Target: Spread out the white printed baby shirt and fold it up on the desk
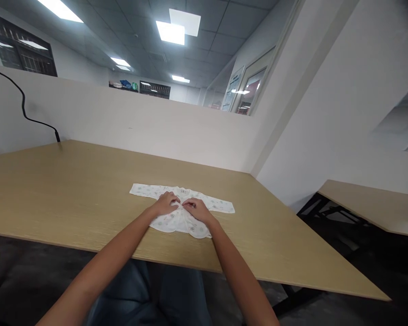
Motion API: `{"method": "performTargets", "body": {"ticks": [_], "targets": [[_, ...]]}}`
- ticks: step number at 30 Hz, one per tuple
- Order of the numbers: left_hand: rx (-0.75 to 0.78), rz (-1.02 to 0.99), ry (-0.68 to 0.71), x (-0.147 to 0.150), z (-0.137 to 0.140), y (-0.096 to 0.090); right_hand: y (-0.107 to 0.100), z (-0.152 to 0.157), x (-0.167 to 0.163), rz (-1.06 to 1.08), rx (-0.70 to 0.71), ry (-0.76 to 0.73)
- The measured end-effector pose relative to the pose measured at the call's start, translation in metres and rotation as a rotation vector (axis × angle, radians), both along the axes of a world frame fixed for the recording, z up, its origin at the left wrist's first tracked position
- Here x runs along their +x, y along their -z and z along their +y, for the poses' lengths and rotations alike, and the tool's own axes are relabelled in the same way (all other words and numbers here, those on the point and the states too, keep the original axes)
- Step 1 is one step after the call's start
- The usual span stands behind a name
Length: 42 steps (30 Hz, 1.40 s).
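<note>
A small white long-sleeved baby shirt (pixel 170 222) with a faint scattered print lies spread on the table, its sleeves stretched out to both sides and its neckline facing away from me. The lower front edges part in the middle. My left hand (pixel 166 203) rests on the left half of the front, fingers curled and pinching the cloth near the centre opening. From the other side, my right hand (pixel 197 209) pinches the opposite front edge, its fingertips almost meeting those of the left. Any fastener between the fingertips is too small to make out.
The wooden table (pixel 88 190) ends close to my lap, and a white partition (pixel 156 127) rises behind it. A black cable (pixel 23 102) hangs at the far left. Another table (pixel 370 203) stands to the right across a gap.
</note>
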<state>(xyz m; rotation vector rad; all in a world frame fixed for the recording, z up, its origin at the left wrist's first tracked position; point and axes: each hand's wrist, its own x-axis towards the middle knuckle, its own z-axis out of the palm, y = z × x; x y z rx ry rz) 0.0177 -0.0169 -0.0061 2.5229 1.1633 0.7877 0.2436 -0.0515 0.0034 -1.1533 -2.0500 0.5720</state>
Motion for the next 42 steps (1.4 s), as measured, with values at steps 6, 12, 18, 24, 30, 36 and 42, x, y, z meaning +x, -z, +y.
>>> {"method": "performTargets", "body": {"ticks": [6,12,18,24,30,36,42], "targets": [[0.006,-0.004,0.018,-0.0002,0.0020,0.0018,-0.0021,-0.0013,0.0005,0.004,-0.024,-0.007],[-0.001,0.002,0.015,0.0004,0.0019,0.0003,-0.0012,-0.0009,0.0013,0.000,-0.021,0.007],[-0.010,-0.010,0.020,0.0000,0.0031,0.0016,-0.0005,-0.0004,0.0009,0.001,-0.036,0.008],[-0.029,0.001,0.014,0.0001,-0.0001,-0.0017,-0.0002,-0.0010,0.0008,0.009,-0.022,0.006],[-0.015,-0.008,0.015,-0.0001,0.0000,-0.0015,0.0005,0.0000,0.0013,0.004,-0.024,0.010],[-0.035,0.007,0.009,0.0002,-0.0037,-0.0061,-0.0011,-0.0020,0.0001,0.018,-0.027,-0.004],[-0.024,0.002,0.014,-0.0006,-0.0023,-0.0044,-0.0028,-0.0028,-0.0010,0.009,-0.051,0.013]]}}
